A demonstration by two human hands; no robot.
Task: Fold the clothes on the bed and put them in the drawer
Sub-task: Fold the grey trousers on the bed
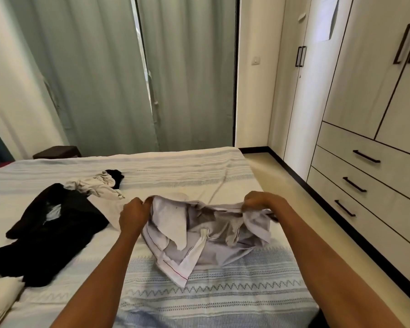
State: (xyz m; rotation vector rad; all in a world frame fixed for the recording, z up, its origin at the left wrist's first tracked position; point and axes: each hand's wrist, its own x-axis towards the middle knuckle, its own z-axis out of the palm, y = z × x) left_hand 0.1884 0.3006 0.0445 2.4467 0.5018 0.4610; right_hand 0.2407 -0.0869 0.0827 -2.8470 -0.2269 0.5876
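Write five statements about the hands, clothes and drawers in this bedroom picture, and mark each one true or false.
1. Both hands grip the crumpled pale grey garment. True: left hand, right hand.
2. The black garment lies to the right of the grey one. False: it lies to the left.
3. All three white wardrobe drawers are closed. True.
4. The grey garment is neatly folded. False: it is bunched up.
5. The green curtains are fully shut. False: a narrow gap shows.

Long green curtains (100, 74) are hung across the back wall, with a thin gap of daylight between them. A white light switch (255, 60) is set beside them. A small dark stool (57, 151) is placed near the left wall.
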